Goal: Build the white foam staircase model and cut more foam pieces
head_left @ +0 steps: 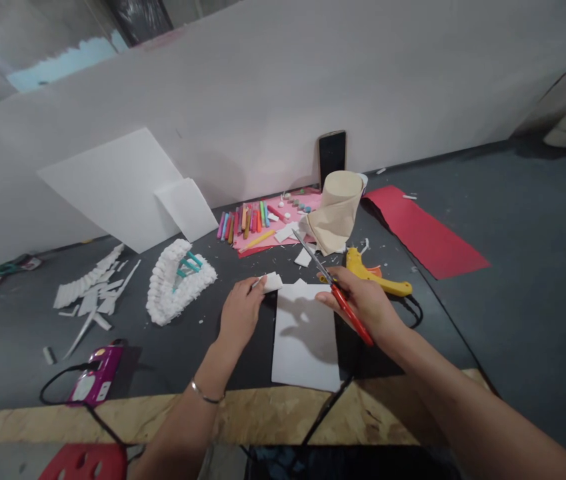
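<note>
My left hand (241, 307) pinches a small folded white piece (273, 283), paper or foam by its look, just above the table. In my right hand (365, 300) are red-handled scissors (347, 307), their blades pointing up and to the left, away from the white piece. Between the two hands a white sheet (307, 340) lies near the table's front edge, with the hand's shadow across it. Just beyond my right hand rests a yellow glue gun (377, 277), partly hidden by that hand.
Left of my hands stands a white fluffy arch model (180, 283) with teal sticks. White scraps (97, 293) and a purple box with a cable (97, 373) lie farther left. Behind are colored sticks (245, 221), a beige roll (337, 207), a phone (333, 155) and a red sheet (427, 233).
</note>
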`<state>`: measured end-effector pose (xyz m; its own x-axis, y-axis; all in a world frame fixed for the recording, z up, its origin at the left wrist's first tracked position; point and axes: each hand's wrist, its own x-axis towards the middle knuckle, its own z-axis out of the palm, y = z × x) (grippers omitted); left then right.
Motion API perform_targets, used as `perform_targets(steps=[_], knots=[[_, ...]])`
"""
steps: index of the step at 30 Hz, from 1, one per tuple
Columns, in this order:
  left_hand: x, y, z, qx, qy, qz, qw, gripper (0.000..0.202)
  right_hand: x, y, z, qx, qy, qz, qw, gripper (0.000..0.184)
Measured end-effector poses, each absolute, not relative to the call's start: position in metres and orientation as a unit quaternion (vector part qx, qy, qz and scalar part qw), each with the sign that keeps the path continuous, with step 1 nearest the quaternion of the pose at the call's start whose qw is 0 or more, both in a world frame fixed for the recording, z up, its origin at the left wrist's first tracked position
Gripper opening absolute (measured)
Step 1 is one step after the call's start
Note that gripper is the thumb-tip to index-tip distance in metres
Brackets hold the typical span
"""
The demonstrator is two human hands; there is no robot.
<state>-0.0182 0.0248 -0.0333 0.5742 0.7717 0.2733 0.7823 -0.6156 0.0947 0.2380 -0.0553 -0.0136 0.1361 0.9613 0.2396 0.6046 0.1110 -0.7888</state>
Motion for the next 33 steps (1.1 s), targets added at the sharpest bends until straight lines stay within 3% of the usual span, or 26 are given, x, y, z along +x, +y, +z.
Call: perform_targets(steps=[5,11,18,22,25,30,33], knots=[[-0.021,0.025,-0.029,-0.843,-0.471,-0.258,-0.023,0.039,0.237,-0.055,-0.018,-0.618,-0.607,0.258,0.429,0.051],[-0.003,0.011,-0.01,-0.805,-0.473,-0.347,-0.084,0.041,0.233,-0.056,-0.012,-0.561,-0.495,0.421,0.512,0.045],[0.035,-0.012,0.005,-0.859,-0.375,-0.338,-0.088,0.037,0.232,-0.051,-0.005,-0.534,-0.477,0.428,0.551,0.051],[0.041,-0.016,-0.004,-0.863,-0.346,-0.351,-0.11,0.035,0.232,-0.051,-0.01,-0.53,-0.475,0.421,0.563,0.043],[0.042,-0.018,-0.012,-0.823,-0.372,-0.379,-0.2,0.036,0.232,-0.052,-0.016,-0.518,-0.479,0.423,0.569,0.041],[0.044,-0.019,-0.02,-0.667,-0.366,-0.441,-0.477,0.051,0.233,-0.053,-0.02,-0.508,-0.476,0.433,0.573,0.044],[0.046,-0.02,-0.021,-0.596,-0.36,-0.447,-0.562,0.049,0.232,-0.053,-0.021,-0.514,-0.472,0.436,0.568,0.043]])
